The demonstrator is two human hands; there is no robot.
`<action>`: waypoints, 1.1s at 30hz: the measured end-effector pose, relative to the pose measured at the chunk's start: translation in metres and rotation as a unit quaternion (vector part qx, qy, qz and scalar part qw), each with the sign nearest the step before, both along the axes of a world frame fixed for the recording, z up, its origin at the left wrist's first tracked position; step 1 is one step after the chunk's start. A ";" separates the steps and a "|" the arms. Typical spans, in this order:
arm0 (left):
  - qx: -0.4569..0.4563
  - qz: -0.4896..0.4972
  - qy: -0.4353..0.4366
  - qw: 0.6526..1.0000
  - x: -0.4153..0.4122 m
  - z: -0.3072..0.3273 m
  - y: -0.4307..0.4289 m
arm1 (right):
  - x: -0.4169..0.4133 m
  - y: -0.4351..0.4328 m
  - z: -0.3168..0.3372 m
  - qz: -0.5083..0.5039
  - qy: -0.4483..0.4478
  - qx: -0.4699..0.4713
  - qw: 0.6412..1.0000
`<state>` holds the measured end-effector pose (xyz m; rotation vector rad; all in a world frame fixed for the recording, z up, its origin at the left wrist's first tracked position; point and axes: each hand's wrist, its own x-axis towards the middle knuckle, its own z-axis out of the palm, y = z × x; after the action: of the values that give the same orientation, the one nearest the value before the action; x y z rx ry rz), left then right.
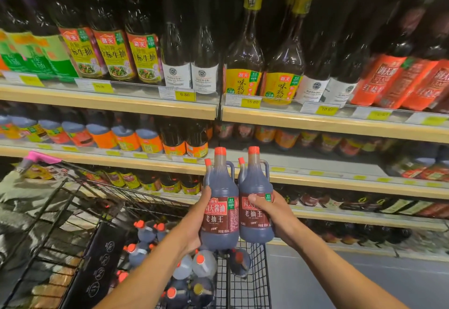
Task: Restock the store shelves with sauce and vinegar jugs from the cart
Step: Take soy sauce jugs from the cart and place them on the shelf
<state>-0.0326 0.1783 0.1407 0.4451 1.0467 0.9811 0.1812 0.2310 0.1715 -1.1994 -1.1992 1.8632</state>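
Note:
Two dark soy sauce jugs with orange caps and maroon labels are held upright side by side in front of the shelves. My left hand (196, 221) grips the left jug (220, 199) around its body. My right hand (272, 213) grips the right jug (255, 201), thumb across the label. Below them stands the wire cart (245, 282), holding several more jugs (192, 269), some dark and some pale, all with orange caps.
Wooden-edged shelves (315, 116) full of sauce bottles fill the view, with yellow price tags along the rails. The shelf level behind the jugs (303, 160) shows a bare stretch to the right. A pink cart handle (40, 156) is at the left. Grey floor lies lower right.

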 end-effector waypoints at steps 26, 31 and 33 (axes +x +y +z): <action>-0.035 0.123 0.000 0.992 0.019 -0.064 0.046 | -0.021 0.194 -0.044 -0.005 -0.092 0.101 0.991; -0.038 0.131 -0.002 0.991 0.007 -0.070 0.040 | -0.046 0.230 -0.042 -0.023 -0.199 0.073 0.977; -0.043 0.137 -0.006 0.990 0.003 -0.074 0.039 | -0.055 0.239 -0.045 -0.032 -0.206 0.057 0.976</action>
<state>-0.0293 0.2172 0.0665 0.2266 1.1550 1.1755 0.1259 0.4697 0.1267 -1.5877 -1.4443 1.5178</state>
